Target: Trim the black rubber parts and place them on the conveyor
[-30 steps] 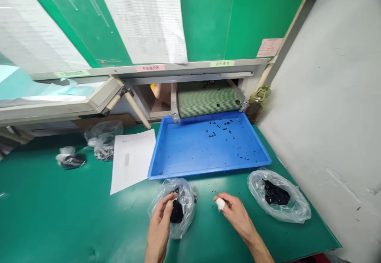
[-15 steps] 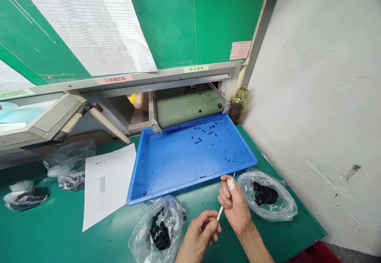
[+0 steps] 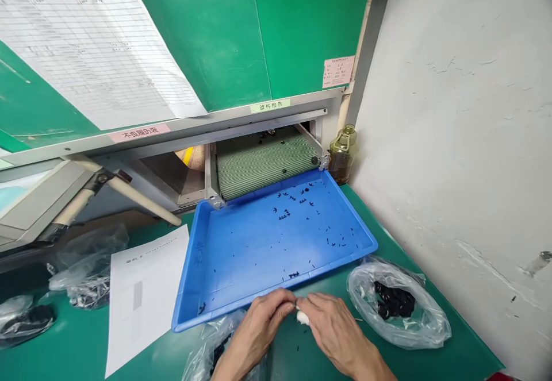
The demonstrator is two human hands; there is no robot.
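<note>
A small item [image 3: 296,308], mostly hidden and too small to identify, is at the meeting point of the two hands, above the green table [image 3: 284,364] and just in front of the near rim of the blue tray [image 3: 276,290]. The left hand [image 3: 259,323] pinches it between thumb and forefinger. The right hand [image 3: 338,332] has its fingers curled inward, their tips against the left fingertips; whether they grip the item too, I cannot tell. A white wrapping [image 3: 303,317] covers a digit of the right hand, and a thin pale tip [image 3: 357,319] shows just beside that hand's outer edge. Partly behind the left hand and forearm is a clear bag [image 3: 202,349] with black pieces inside; to the right of the right hand, an open clear bag [image 3: 435,332] holds a black heap [image 3: 394,300]. Small black parts [image 3: 284,215] are scattered in the tray, mostly toward its right side. A ribbed green conveyor belt [image 3: 259,165] ends over the tray's far edge, with a few black pieces on it. A greenish bottle [image 3: 342,154] stands by the wall, near the tray's far right corner. A paper sheet [image 3: 146,295] lies left of the tray, with more bagged black pieces [image 3: 90,289] beyond it.
</note>
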